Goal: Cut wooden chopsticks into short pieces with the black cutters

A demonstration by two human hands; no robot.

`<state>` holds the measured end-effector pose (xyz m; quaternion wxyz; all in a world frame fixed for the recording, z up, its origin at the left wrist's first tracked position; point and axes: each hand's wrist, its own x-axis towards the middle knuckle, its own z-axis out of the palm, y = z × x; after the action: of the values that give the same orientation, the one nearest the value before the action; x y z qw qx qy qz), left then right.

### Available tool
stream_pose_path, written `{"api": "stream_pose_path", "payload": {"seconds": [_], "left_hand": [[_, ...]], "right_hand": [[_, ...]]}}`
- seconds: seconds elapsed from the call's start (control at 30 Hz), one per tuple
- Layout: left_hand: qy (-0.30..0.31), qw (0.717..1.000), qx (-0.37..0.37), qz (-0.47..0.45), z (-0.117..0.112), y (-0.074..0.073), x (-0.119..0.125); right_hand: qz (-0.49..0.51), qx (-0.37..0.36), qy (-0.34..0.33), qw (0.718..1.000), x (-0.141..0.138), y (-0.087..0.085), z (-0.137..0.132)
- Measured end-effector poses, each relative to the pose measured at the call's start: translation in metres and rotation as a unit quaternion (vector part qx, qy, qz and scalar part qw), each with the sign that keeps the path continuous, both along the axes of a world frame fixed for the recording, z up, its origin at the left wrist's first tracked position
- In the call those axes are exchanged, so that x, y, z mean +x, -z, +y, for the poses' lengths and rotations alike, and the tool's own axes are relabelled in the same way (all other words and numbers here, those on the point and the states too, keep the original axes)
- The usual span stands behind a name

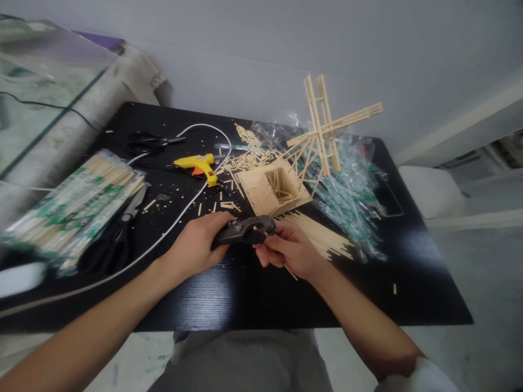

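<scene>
My left hand (203,239) is closed around the handles of a black hand cutter (241,231), whose head points right. My right hand (291,247) pinches a thin wooden stick (291,272) near the cutter's jaws; its lower end pokes out below my fingers. Whether the stick lies between the blades is hidden. Just beyond both hands stands a square box built of wooden sticks (265,198) on a flat stick base. A row of loose long sticks (322,234) lies to the right of my right hand.
A yellow glue gun (200,165) with a white cord lies behind my hands. Scissors (155,141), larger black-handled scissors (118,234) and packed sticks (77,201) are on the left. A cross-shaped stick frame (322,130) and clear wrappers (351,190) occupy the right. Cut pieces (249,158) litter the black table (408,261).
</scene>
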<state>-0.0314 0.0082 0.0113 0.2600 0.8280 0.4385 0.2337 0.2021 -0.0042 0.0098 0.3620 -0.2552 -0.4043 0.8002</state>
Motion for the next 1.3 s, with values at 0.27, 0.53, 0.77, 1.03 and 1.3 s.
{"api": "stream_pose_path", "payload": {"seconds": [0.27, 0.53, 0.77, 1.03, 1.3], "left_hand": [[-0.018, 1.0, -0.007, 0.02, -0.0023, -0.0012, -0.0006], [-0.022, 0.999, -0.003, 0.027, -0.0014, 0.0006, -0.001], [0.003, 1.0, -0.002, 0.004, 0.0011, 0.0018, -0.0023], [0.019, 1.0, -0.016, -0.008, 0.0017, 0.0006, -0.002], [-0.006, 1.0, -0.022, 0.017, -0.0007, -0.0051, 0.0]], "right_hand": [[-0.037, 0.001, 0.021, 0.999, -0.001, -0.0022, -0.0002], [-0.051, 0.019, 0.037, 0.998, -0.002, -0.0037, 0.0002], [-0.047, 0.016, -0.005, 0.999, -0.0015, -0.0006, 0.0007], [-0.017, 0.016, -0.021, 0.999, -0.0006, 0.0009, 0.0007], [-0.049, 0.018, -0.009, 0.999, -0.0021, -0.0019, -0.0001]]}}
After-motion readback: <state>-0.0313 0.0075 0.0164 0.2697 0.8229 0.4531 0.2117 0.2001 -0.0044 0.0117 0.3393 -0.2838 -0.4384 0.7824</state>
